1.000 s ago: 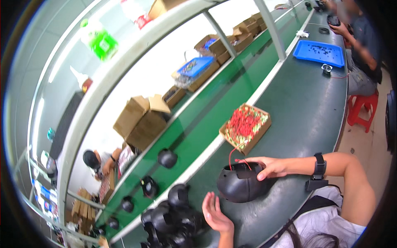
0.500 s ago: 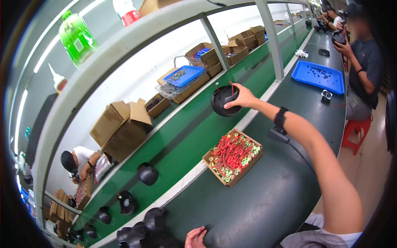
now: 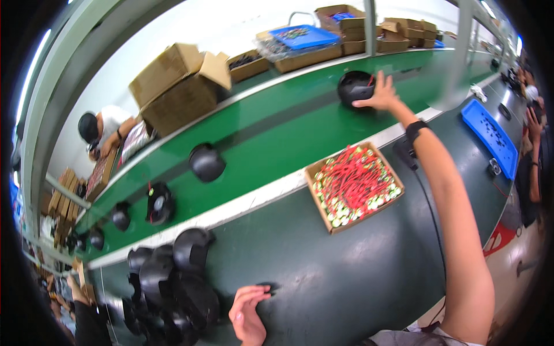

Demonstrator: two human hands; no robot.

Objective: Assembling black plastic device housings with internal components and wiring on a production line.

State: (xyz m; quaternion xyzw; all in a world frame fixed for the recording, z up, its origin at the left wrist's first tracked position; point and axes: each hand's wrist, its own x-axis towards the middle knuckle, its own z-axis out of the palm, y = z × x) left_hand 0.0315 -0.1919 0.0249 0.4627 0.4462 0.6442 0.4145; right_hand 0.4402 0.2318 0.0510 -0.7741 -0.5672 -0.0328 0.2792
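My right hand (image 3: 381,95) reaches out over the green conveyor belt with its fingers spread. Beside it, on the belt, sits a rounded black plastic shell (image 3: 353,88) with a bit of red wire at its edge; the thumb overlaps the shell's rim, and I cannot tell if it touches. My left hand (image 3: 248,316) hovers low by the near edge of the dark worktable, its fingers apart and loosely bent, holding nothing I can see. To its left lies a heap of black shells (image 3: 167,279). A cardboard box (image 3: 330,225) of red wires with small round pieces stands between the hands.
Several more black shells (image 3: 206,162) stand along the green belt (image 3: 271,147). Cardboard boxes (image 3: 179,86) and a blue tray (image 3: 306,37) line its far side. At right is another blue tray (image 3: 490,138) with small black parts. Co-workers sit across the belt and at both ends.
The shell that my right hand held up is now down on the belt, and the fingers have come off it. My view has turned, bringing more of the left hand and heap into sight.
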